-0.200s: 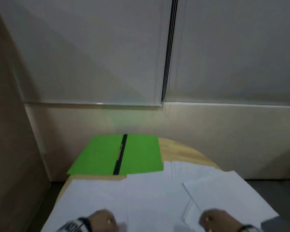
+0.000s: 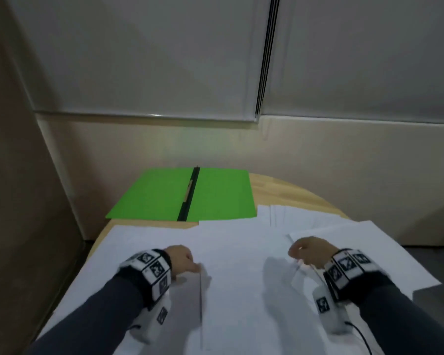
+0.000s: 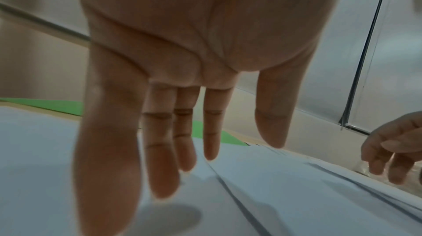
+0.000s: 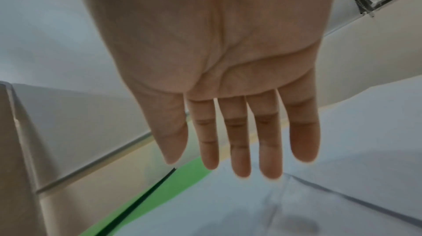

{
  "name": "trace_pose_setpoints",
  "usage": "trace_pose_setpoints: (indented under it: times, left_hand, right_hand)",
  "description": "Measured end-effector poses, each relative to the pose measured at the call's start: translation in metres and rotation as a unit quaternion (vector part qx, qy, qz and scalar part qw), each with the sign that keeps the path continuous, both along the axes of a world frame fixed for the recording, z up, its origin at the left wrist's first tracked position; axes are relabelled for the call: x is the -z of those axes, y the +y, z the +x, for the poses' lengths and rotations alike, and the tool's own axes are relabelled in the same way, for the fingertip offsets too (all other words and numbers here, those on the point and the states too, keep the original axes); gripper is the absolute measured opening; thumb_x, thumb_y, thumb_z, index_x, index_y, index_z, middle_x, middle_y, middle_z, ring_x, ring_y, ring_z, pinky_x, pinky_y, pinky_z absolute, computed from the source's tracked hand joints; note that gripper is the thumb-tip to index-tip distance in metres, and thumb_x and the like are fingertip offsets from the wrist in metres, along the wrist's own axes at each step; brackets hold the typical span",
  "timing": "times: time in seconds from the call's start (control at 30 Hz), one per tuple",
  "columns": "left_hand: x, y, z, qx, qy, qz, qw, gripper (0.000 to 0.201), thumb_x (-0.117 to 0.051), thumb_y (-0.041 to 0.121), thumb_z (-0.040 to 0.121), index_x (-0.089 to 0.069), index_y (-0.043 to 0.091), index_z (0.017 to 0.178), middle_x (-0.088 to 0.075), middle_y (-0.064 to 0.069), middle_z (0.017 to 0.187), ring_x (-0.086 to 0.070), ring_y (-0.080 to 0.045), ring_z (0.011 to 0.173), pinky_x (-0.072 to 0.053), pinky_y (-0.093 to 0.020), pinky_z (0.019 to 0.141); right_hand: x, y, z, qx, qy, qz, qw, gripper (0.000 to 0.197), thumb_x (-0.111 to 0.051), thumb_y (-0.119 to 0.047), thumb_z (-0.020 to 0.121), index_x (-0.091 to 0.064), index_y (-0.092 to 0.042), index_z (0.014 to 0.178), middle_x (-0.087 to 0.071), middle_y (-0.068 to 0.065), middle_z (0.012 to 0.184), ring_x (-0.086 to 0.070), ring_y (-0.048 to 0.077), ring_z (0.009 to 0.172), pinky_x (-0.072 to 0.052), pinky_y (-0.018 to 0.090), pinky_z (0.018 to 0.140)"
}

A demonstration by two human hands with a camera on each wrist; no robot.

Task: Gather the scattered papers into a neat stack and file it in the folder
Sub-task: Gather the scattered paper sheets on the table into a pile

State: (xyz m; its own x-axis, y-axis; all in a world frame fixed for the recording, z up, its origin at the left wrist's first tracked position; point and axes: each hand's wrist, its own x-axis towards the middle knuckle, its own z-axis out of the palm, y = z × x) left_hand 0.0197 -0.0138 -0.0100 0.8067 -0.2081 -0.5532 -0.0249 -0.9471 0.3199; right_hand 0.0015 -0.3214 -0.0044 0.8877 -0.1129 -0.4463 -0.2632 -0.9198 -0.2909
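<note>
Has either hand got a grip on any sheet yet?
No. The left hand and right hand hover open over the papers, holding nothing.

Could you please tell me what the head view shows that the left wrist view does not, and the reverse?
Only the head view shows the whole open green folder with its black spine, the round wooden table, both dark sleeves and the wrist-worn marker bands. Only the left wrist view shows the left hand from the palm side, fingers straight, holding nothing above the scattered white paper sheets. Both show the sheets, part of the folder, the right hand and the grey blinds.
</note>
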Motion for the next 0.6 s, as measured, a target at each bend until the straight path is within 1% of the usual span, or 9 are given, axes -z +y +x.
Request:
trace_pose_setpoints:
  times: [0.03, 0.1, 0.17, 0.27, 0.33, 0.4, 0.47, 0.53, 0.6]
  left_hand:
    - [0.006, 0.0, 0.004, 0.025, -0.011, 0.041, 0.999, 0.051, -0.05, 0.043, 0.092, -0.058, 0.002, 0.122, -0.06, -0.014, 0.122, -0.059, -0.023, 0.09, -0.044, -0.02, 0.063]
    - [0.024, 0.001, 0.015, 0.042, -0.019, 0.09, 0.995, 0.062, -0.045, 0.051, 0.092, -0.055, 0.001, 0.126, -0.055, -0.015, 0.134, -0.055, -0.027, 0.116, -0.043, -0.028, 0.09]
    - [0.04, 0.0, 0.018, 0.046, -0.001, 0.107, 0.993, 0.074, -0.042, 0.06, 0.088, -0.049, 0.002, 0.134, -0.047, -0.014, 0.143, -0.046, -0.027, 0.129, -0.036, -0.034, 0.108]
    - [0.053, -0.009, 0.013, 0.093, 0.039, 0.096, 0.99, 0.11, -0.039, 0.087, 0.058, -0.045, 0.013, 0.139, -0.041, -0.006, 0.149, -0.04, -0.025, 0.135, -0.027, -0.041, 0.115]
    - [0.07, -0.013, 0.019, 0.112, 0.035, 0.093, 0.989, 0.128, -0.034, 0.093, 0.036, -0.047, 0.018, 0.138, -0.043, -0.003, 0.148, -0.04, -0.024, 0.135, -0.026, -0.043, 0.115]
    - [0.074, -0.018, 0.017, 0.099, 0.027, 0.087, 0.991, 0.133, -0.036, 0.096, 0.03, -0.049, 0.018, 0.137, -0.045, -0.004, 0.147, -0.042, -0.024, 0.134, -0.027, -0.043, 0.115]
    - [0.054, -0.028, -0.005, 0.069, 0.019, 0.085, 0.994, 0.119, -0.048, 0.09, 0.049, -0.045, 0.01, 0.137, -0.044, -0.009, 0.146, -0.044, -0.028, 0.131, -0.031, -0.04, 0.113]
    - [0.048, -0.033, -0.012, 0.011, -0.016, 0.078, 0.997, 0.095, -0.056, 0.062, 0.08, -0.021, 0.004, 0.146, -0.035, -0.015, 0.149, -0.04, -0.031, 0.134, -0.032, -0.034, 0.11]
    - [0.042, -0.029, -0.016, -0.038, -0.042, 0.058, 0.997, 0.095, -0.055, 0.051, 0.087, -0.002, 0.004, 0.15, -0.026, -0.017, 0.154, -0.034, -0.03, 0.139, -0.029, -0.033, 0.11]
  right_hand:
    - [0.005, -0.002, 0.006, 0.0, -0.02, -0.015, 1.0, 0.02, -0.056, -0.034, 0.092, -0.063, -0.02, 0.105, -0.061, 0.005, 0.116, -0.06, 0.016, 0.097, -0.042, 0.015, 0.072]
    - [0.018, -0.007, 0.013, 0.015, -0.025, -0.078, 0.997, 0.039, -0.055, -0.039, 0.091, -0.056, -0.02, 0.125, -0.05, 0.006, 0.138, -0.05, 0.023, 0.124, -0.039, 0.026, 0.097]
    - [0.027, -0.006, 0.007, 0.018, 0.005, -0.119, 0.993, 0.061, -0.052, -0.046, 0.09, -0.037, -0.019, 0.142, -0.039, 0.008, 0.148, -0.041, 0.027, 0.134, -0.033, 0.034, 0.11]
    - [0.041, 0.006, -0.011, -0.03, 0.034, -0.195, 0.98, 0.076, -0.043, -0.059, 0.088, -0.023, -0.018, 0.148, -0.038, 0.011, 0.15, -0.039, 0.029, 0.136, -0.03, 0.038, 0.112]
    - [0.048, 0.019, -0.021, -0.054, 0.022, -0.237, 0.97, 0.078, -0.04, -0.064, 0.085, -0.028, -0.018, 0.146, -0.041, 0.011, 0.148, -0.042, 0.029, 0.133, -0.033, 0.039, 0.109]
    - [0.049, 0.034, -0.026, -0.078, 0.014, -0.249, 0.965, 0.081, -0.041, -0.066, 0.083, -0.026, -0.019, 0.147, -0.038, 0.011, 0.149, -0.04, 0.03, 0.135, -0.031, 0.039, 0.109]
    - [0.051, 0.047, -0.028, -0.098, 0.029, -0.231, 0.968, 0.087, -0.045, -0.066, 0.082, -0.018, -0.019, 0.15, -0.03, 0.011, 0.153, -0.035, 0.03, 0.138, -0.029, 0.039, 0.11]
    - [0.053, 0.059, -0.031, -0.119, 0.033, -0.181, 0.976, 0.089, -0.048, -0.06, 0.084, -0.006, -0.02, 0.152, -0.02, 0.012, 0.157, -0.029, 0.03, 0.141, -0.027, 0.04, 0.113]
    - [0.051, 0.065, -0.034, -0.112, 0.035, -0.091, 0.989, 0.092, -0.056, -0.051, 0.086, 0.002, -0.023, 0.151, -0.021, 0.009, 0.157, -0.031, 0.027, 0.141, -0.027, 0.039, 0.114]
